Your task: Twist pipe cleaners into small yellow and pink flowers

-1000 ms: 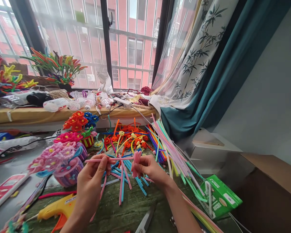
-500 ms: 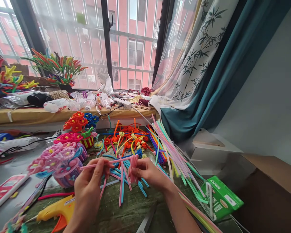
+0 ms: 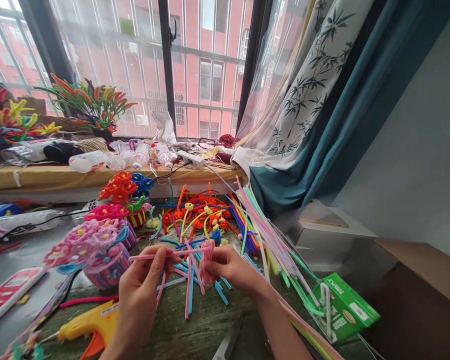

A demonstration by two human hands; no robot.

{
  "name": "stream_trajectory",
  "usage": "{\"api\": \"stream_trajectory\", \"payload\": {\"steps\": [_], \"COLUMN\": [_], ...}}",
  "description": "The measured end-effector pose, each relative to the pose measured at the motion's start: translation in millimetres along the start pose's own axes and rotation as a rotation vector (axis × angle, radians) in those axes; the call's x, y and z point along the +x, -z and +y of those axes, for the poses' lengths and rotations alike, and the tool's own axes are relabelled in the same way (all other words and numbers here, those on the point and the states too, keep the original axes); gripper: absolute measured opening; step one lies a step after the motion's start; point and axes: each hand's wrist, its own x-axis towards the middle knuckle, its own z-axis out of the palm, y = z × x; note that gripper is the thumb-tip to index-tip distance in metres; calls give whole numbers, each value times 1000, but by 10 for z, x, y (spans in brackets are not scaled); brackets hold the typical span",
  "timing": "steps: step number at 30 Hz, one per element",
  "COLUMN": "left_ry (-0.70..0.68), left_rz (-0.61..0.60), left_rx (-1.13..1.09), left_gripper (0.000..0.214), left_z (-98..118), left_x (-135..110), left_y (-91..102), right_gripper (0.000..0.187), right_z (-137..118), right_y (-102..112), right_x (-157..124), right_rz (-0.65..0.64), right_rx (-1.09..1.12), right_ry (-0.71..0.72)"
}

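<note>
My left hand (image 3: 140, 290) pinches a pink pipe cleaner (image 3: 150, 256) that runs level across to my right hand (image 3: 228, 267). My right hand grips the looped, folded end of that same pink piece (image 3: 206, 260), held upright between thumb and fingers. Both hands hover just above the green table top (image 3: 195, 325), over a scatter of loose blue and pink pipe cleaners (image 3: 189, 290). Both hands are closed.
A yellow glue gun (image 3: 88, 325) lies front left and scissors (image 3: 227, 345) at the bottom edge. Pink pipe-cleaner flower baskets (image 3: 93, 247) stand left, a fan of long pipe cleaners (image 3: 270, 240) and a green box (image 3: 341, 305) right. The window sill (image 3: 97, 175) behind holds bottles and craft flowers.
Both hands have dropped slightly and drawn a little closer together with the pink pipe cleaner; its looped end has turned a bit in my right hand.
</note>
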Motion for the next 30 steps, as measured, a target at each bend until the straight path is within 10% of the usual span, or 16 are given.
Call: {"api": "stream_trajectory", "payload": {"steps": [30], "left_ry": [-1], "left_rz": [52], "left_rx": [-87], "left_gripper": [28], "left_z": [51], "left_x": [16], "left_y": [-9], "right_gripper": [48], "right_z": [-15], "right_y": [9], "right_x": [-15], "right_rz": [62], "right_rx": [2], "right_ry": [33]}}
